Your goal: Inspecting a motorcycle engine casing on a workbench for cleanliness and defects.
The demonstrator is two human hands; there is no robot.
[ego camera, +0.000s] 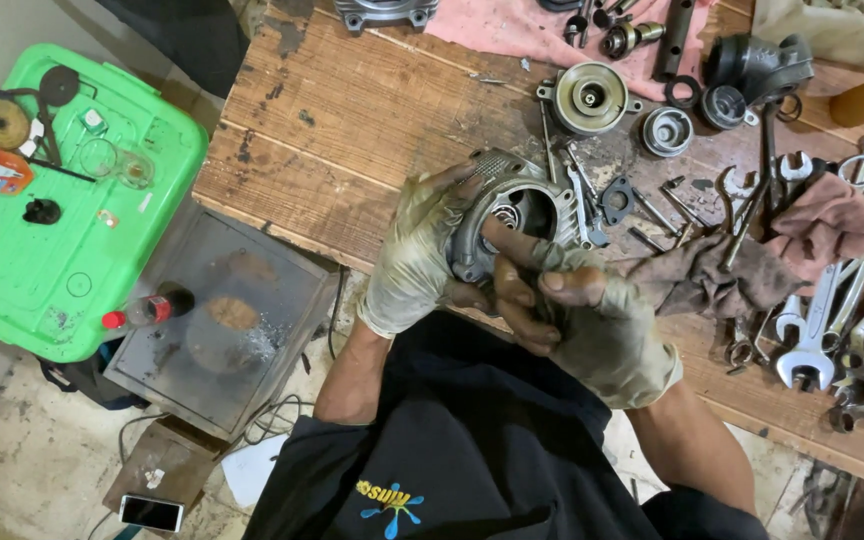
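Metal housing sits at the near edge of the wooden surface — left hand clasps its left rim, right hand pokes a finger inside; wrenches crowd right of the housing, bare planks left.

workshop | scarred wooden bench | wrenches | oily rags

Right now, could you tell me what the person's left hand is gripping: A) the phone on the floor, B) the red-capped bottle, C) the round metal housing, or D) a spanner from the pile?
C: the gloved left hand wraps the side of the round metal housing, while a finger of the right hand pokes into its opening.
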